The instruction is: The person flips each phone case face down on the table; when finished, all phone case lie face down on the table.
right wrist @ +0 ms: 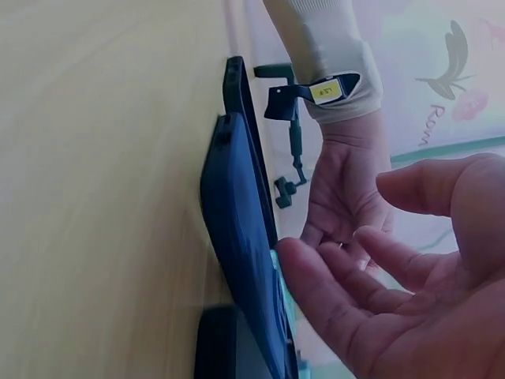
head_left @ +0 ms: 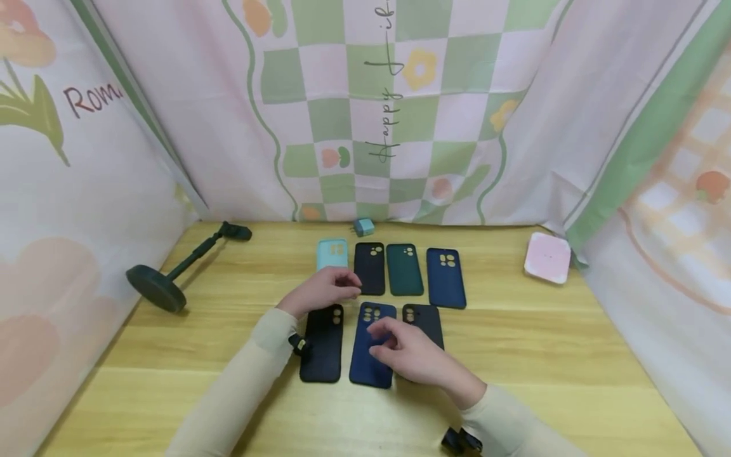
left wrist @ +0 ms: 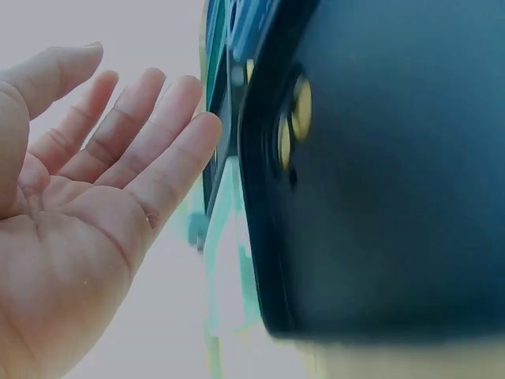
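Several phone cases lie on the wooden table. Toward the back are a light blue case (head_left: 332,251), a black case (head_left: 370,270), a dark green case (head_left: 405,270) and a blue case (head_left: 447,278). Nearer me lie a black case (head_left: 321,349), a navy case (head_left: 363,355) and a second black case (head_left: 427,319), which is partly hidden. My left hand (head_left: 327,291) hovers in front of the light blue case, covering its lower part, with relaxed fingers and nothing held. Over the navy case's right side is my right hand (head_left: 415,357), fingers loosely bent and holding nothing.
A dark stand with a round base (head_left: 156,287) is at the left edge. At the back, a small blue charger plug (head_left: 363,227) sits near the curtain (head_left: 394,127). A pink square item (head_left: 547,257) lies at the back right.
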A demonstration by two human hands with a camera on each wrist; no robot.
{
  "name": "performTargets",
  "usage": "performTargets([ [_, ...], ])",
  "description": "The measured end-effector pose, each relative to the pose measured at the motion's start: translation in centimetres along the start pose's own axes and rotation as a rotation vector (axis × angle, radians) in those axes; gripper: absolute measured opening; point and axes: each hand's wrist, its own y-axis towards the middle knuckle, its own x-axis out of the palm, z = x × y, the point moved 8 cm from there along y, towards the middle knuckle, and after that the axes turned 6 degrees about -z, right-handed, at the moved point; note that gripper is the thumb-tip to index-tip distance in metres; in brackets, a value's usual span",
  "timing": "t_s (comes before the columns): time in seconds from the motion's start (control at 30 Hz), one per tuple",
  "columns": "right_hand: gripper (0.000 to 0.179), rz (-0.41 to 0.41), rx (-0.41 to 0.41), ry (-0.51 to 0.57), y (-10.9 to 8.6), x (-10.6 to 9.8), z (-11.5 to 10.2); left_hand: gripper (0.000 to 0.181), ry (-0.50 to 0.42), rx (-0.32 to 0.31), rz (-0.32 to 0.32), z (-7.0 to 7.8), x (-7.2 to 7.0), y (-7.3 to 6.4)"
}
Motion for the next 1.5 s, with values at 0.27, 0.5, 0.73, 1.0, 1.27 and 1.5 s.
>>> performTargets([
  [0.27,0.026,-0.119,-0.095,0.049,1.7,3.0,-1.8,0.023,-0.095,-0.069,0.034,-2.2,-1.7,-2.1],
  [0.5,0.022,-0.214,-0.168,-0.046,3.4,5.7,-4.0,0.023,0.010,-0.101,0.053,-3.6,-2.7,-3.1],
  [0.73,0.018,-0.195,-0.224,-0.310,4.6,7.3,-5.9,0.016,0.040,-0.119,0.056,-4.3,-2.9,-3.7],
  [1.0,0.013,-0.223,-0.171,-0.556,5.3,9.2,-6.2,0.017,0.095,-0.151,0.031,-4.7,-2.5,-3.9],
  [1.27,0.014,-0.252,-0.151,-0.613,5.9,10.0,-6.0,0.016,0.170,-0.146,0.027,-4.9,-2.5,-3.6],
  [1.5,0.017,-0.238,-0.183,-0.537,6.1,9.8,-6.2,0.016,0.138,-0.167,0.046,-5.0,-3.1,-4.3],
])
